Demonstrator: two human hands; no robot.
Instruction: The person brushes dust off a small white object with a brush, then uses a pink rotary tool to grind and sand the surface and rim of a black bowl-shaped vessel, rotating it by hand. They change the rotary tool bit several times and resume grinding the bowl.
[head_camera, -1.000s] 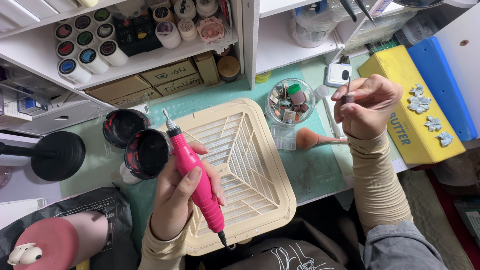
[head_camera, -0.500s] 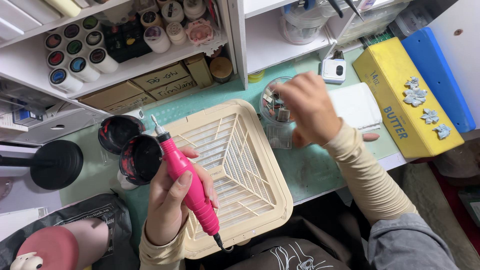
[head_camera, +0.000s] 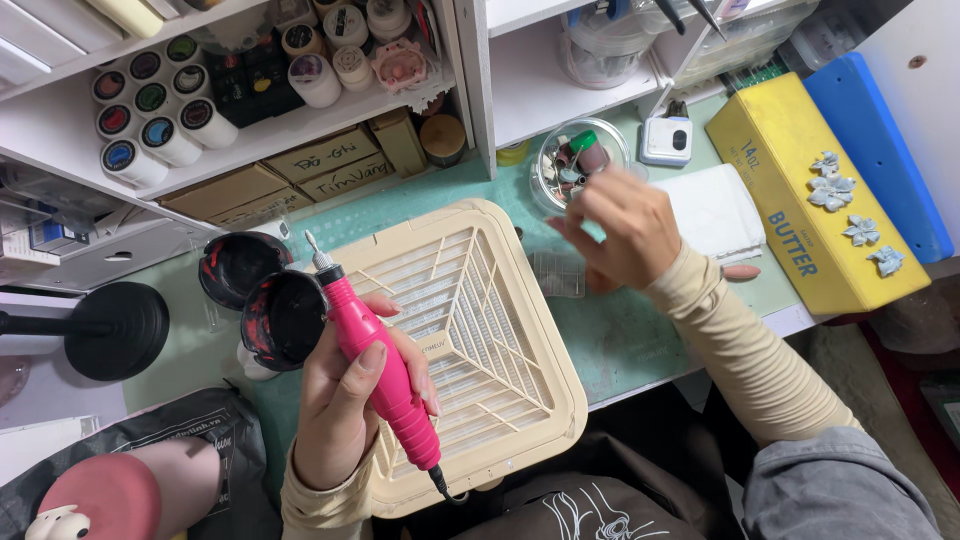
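Note:
My left hand (head_camera: 340, 420) grips a pink electric nail-drill handpiece (head_camera: 385, 375), its metal bit pointing up and left and its cord hanging at the bottom. It is over the left edge of a beige slatted dust-collector tray (head_camera: 500, 330). My right hand (head_camera: 625, 230) is blurred and hovers just below a round glass bowl (head_camera: 555, 165) holding several small drill bits. Its fingertips are above a small clear plastic box (head_camera: 558, 275). I cannot tell whether the fingers pinch anything.
Two black round lids (head_camera: 285, 320) lie left of the tray. Behind are white shelves with small jars (head_camera: 150, 120) and cardboard boxes (head_camera: 320, 165). To the right are a white folded pad (head_camera: 715, 205), a small white device (head_camera: 668, 140), a yellow box (head_camera: 800, 210) and a blue box (head_camera: 880, 150).
My right hand has swung from the right side over to the glass bowl and now sits just below it. The left hand keeps its hold on the pink handpiece.

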